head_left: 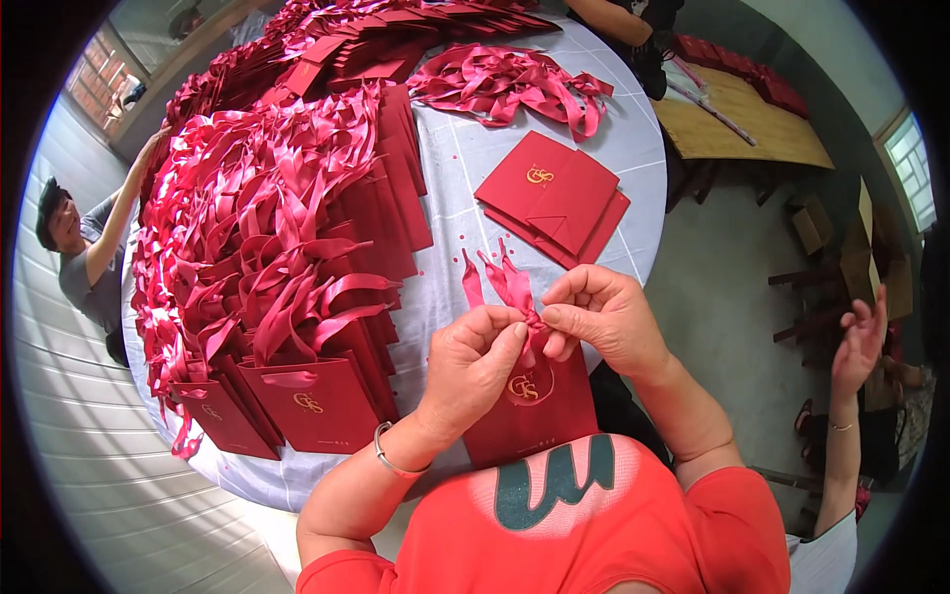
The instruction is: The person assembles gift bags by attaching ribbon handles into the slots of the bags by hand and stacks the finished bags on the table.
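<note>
A red paper gift bag point(569, 411) with a gold emblem lies in front of me at the table's near edge. Over its top end, my left hand point(470, 361) pinches a pink-red satin ribbon point(510, 284) between thumb and forefinger. My right hand point(614, 322) pinches the same ribbon close beside it. The ribbon is bunched between the fingertips, perhaps in a knot, which the fingers partly hide. Its loose ends point away from me, and a curved length hangs over the emblem.
Rows of ribboned red bags point(322, 401) fill the table's left. Flat bags point(544, 188) lie beyond my hands, near a heap of loose ribbons point(510, 84). People stand at the left, far side and right; one raised hand point(859, 342) is at right. A wooden table point(742, 124) stands behind.
</note>
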